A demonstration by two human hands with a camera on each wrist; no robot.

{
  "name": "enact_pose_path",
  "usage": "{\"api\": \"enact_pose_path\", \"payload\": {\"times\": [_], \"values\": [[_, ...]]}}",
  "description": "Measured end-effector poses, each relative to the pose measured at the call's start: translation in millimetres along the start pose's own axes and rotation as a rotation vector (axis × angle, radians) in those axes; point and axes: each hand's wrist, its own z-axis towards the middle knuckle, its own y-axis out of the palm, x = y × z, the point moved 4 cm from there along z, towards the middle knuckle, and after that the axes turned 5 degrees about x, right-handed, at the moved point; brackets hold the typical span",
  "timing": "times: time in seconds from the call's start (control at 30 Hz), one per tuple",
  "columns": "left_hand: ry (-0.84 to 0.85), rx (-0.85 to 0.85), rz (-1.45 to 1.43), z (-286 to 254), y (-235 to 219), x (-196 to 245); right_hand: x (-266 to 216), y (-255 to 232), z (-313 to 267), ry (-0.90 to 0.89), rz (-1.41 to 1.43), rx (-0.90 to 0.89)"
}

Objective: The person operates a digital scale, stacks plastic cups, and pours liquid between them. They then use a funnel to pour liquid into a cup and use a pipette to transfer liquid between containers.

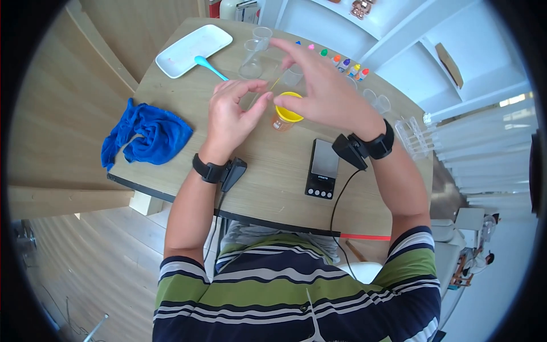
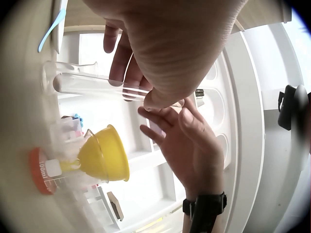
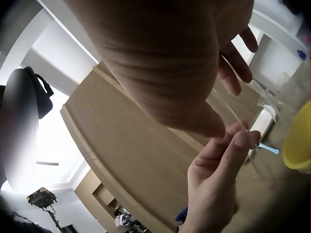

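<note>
In the left wrist view my left hand [image 2: 180, 53] pinches a clear test tube [image 2: 92, 85] near its mouth between thumb and fingers. The tube's rounded end points down toward the table. My right hand [image 1: 333, 91] is held opposite, its fingers extended and spread, thumb close to the left fingertips in the right wrist view. Below the hands stands a yellow funnel [image 2: 104, 153] in a clear vessel with an orange base [image 2: 39, 170] marked 100ml. Clear glass vessels [image 1: 249, 67] stand just beyond the left hand.
A white tray [image 1: 171, 65] and light-blue spoon [image 1: 211, 67] lie at the back left. The blue cloth [image 1: 156, 137] is bunched at left. A black digital scale [image 1: 322, 168] sits front right. Several coloured dropper bottles [image 1: 345, 65] line the back; a clear rack [image 1: 413, 137] stands right.
</note>
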Motion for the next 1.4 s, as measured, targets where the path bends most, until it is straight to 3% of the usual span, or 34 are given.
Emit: {"api": "enact_pose_path", "payload": {"times": [0.2,0.27,0.4,0.77,1.27,1.4], "values": [[-0.045,0.0,0.051,-1,2,-6,36,25,-30,0.054,-0.008,-0.062],[-0.056,-0.007,0.047,-1,2,-8,39,27,-32,0.232,0.066,-0.151],[-0.103,-0.046,0.039,-1,3,-7,41,25,-33,0.157,0.065,-0.074],[-0.069,-0.092,0.042,-1,4,-3,-4,-63,-5,0.03,-0.016,0.274],[-0.038,-0.096,0.036,-3,5,-2,-1,-34,3,0.015,0.013,0.098],[-0.122,-0.07,-0.014,-3,5,-8,22,-34,-3,0.029,0.042,0.202]]}}
